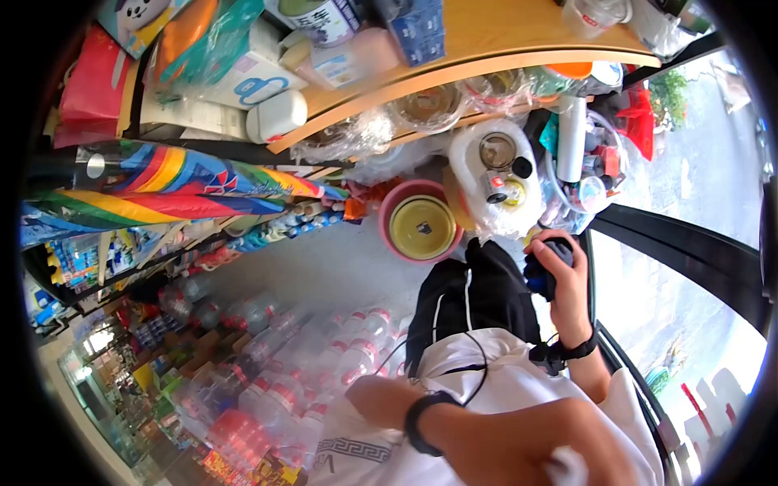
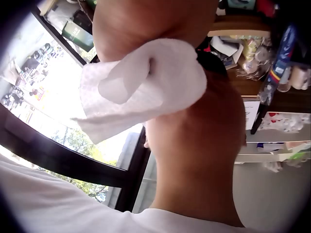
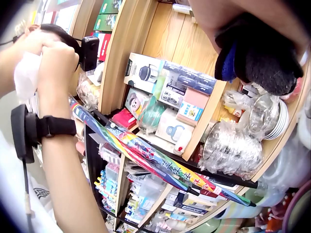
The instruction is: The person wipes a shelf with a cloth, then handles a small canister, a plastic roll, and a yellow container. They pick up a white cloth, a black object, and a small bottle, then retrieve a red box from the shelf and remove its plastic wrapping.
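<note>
My left hand (image 1: pixel 559 441) is raised close to the head camera, holding a crumpled white tissue (image 2: pixel 155 80). In the left wrist view the tissue hangs in front of a neck (image 2: pixel 194 160), its lower end loose. From the side, the right wrist view shows the left hand (image 3: pixel 58 63) up beside the head, with the tissue at its wrist side. Lower down, near the window side, my right hand (image 1: pixel 567 271) grips a small dark bundle (image 1: pixel 541 271). Close up, that bundle looks fuzzy, dark grey with a blue part (image 3: pixel 265 58); its kind cannot be told.
A pink basin (image 1: pixel 387 212) with a yellow one inside stands on the floor ahead. Colourful umbrellas (image 1: pixel 186 182) lie along the left shelves. Wrapped bowls (image 3: pixel 231 150) and boxes fill the shelving. Packed plastic bottles (image 1: pixel 284 389) cover the left floor. A glass door frame (image 1: pixel 673 251) borders the right.
</note>
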Available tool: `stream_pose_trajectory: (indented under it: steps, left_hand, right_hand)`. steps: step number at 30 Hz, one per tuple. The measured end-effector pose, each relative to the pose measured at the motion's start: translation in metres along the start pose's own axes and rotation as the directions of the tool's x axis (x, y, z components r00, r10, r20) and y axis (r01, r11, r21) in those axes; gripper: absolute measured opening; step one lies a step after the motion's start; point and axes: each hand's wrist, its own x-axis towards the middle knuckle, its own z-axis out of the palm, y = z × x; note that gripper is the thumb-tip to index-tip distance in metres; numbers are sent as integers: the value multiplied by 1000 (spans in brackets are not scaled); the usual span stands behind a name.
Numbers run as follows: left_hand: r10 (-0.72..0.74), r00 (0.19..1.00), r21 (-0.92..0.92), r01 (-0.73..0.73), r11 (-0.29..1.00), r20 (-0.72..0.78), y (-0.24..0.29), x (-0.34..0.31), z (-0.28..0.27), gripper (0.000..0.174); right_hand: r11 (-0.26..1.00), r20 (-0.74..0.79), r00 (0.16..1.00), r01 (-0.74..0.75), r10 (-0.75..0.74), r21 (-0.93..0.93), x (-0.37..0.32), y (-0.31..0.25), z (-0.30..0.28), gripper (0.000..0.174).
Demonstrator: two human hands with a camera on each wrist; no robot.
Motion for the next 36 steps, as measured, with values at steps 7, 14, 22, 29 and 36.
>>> stream_pose_trajectory:
  steps: [7, 14, 22, 29, 36]
  left_hand:
    - [216, 975, 262, -220, 940, 45, 16, -19, 13, 25]
    - [427, 903, 513, -389, 765, 48, 19, -34, 29, 12]
    - [677, 677, 670, -648, 363, 288, -13, -7, 13, 10]
    - [697, 706, 787, -357, 503, -125, -11, -29, 50, 20]
    - [324, 942, 859, -237, 455, 88, 43, -85, 54, 16]
  right_hand:
    - [999, 0, 999, -36, 36, 29, 1, 0, -7, 11]
    - [999, 22, 999, -31, 30, 35, 1, -1, -4, 12]
    - [1000, 35, 999, -12, 12, 9, 4, 6, -1, 13]
    - [1000, 40, 999, -13, 13, 5, 5, 5, 4, 12]
    - [998, 69, 997, -29, 26, 50, 6, 2, 8, 13]
